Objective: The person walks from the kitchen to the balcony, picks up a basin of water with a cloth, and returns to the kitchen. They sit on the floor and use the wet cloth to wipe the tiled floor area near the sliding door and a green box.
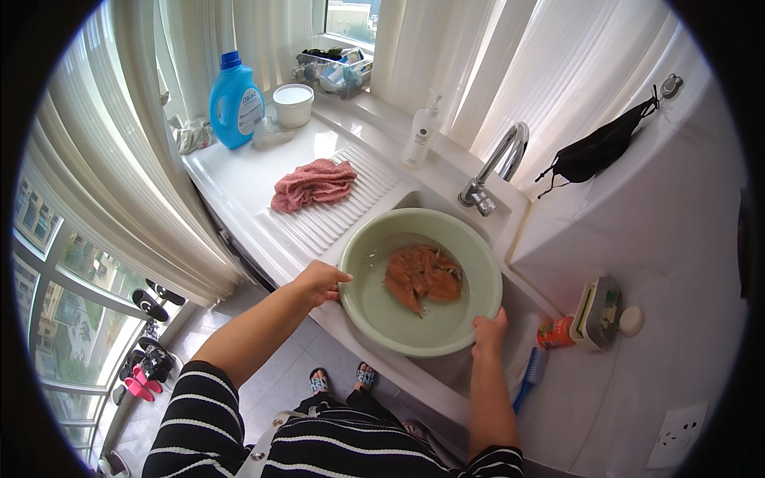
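A pale green plastic basin [362,315] with water in it is over the sink, between my two hands. In the water lies a soaked orange-brown bundle [426,279] that looks like cloth. My left hand [323,283] grips the basin's left side, thumb at the rim and fingers underneath, partly hidden. On the right side, my right hand [490,331] is closed on the rim near its front. A crumpled pink cloth [315,186] rests on the ribbed washboard [358,171], behind and left of the basin.
Behind the basin stand a chrome faucet [482,187] and a white pump bottle [421,131]. A blue detergent bottle [235,103] and white tub [293,105] occupy the far left. At right are a blue brush [530,374], orange can [555,332] and hanging black mask [602,147].
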Demonstrator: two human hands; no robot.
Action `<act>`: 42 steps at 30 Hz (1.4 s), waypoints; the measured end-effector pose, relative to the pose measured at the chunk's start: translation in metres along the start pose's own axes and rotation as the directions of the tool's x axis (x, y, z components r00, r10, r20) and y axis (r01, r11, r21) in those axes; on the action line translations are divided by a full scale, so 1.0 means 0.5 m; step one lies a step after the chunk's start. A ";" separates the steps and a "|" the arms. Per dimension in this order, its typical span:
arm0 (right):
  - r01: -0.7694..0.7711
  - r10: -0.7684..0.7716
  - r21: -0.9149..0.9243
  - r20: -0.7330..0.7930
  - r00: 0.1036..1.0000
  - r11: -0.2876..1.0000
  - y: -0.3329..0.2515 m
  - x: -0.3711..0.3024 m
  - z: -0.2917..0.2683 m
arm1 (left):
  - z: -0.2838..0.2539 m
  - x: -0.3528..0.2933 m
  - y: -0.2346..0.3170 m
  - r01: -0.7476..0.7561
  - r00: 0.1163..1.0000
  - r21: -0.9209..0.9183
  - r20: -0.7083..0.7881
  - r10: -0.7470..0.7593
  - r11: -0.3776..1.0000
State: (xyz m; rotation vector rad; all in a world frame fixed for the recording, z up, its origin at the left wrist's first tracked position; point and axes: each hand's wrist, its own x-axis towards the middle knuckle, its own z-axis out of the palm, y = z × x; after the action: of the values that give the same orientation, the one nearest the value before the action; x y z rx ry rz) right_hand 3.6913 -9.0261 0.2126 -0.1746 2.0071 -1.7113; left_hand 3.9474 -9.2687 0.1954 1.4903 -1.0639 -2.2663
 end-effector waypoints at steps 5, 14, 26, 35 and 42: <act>-0.066 0.066 -0.041 0.008 0.998 0.997 -0.055 -0.026 0.006 | 0.028 -0.027 -0.021 -0.164 0.986 0.014 -0.021 0.164 0.986; 0.038 -0.048 0.123 0.079 0.996 0.992 -0.135 -0.091 -0.005 | 0.046 -0.147 0.030 -0.424 0.906 -0.117 -0.050 0.421 0.898; 0.074 -0.107 0.128 0.274 0.956 0.989 -0.192 -0.232 0.056 | -0.075 -0.372 -0.010 -0.569 0.821 -0.143 -0.152 0.551 0.809; 0.109 -0.148 0.104 0.531 0.834 0.989 -0.183 -0.355 0.164 | -0.227 -0.543 -0.121 -0.608 0.759 -0.134 -0.389 0.523 0.782; 0.104 -0.140 0.096 0.769 0.623 0.990 -0.168 -0.454 0.281 | -0.303 -0.657 -0.259 -0.687 0.621 -0.165 -0.639 0.453 0.708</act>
State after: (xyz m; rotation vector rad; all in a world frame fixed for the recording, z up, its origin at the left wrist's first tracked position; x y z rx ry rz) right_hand 3.9333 -9.0768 0.3441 -0.8996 1.3071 -1.3805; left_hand 4.2544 -9.0652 0.3056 1.2481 -0.6950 -1.3373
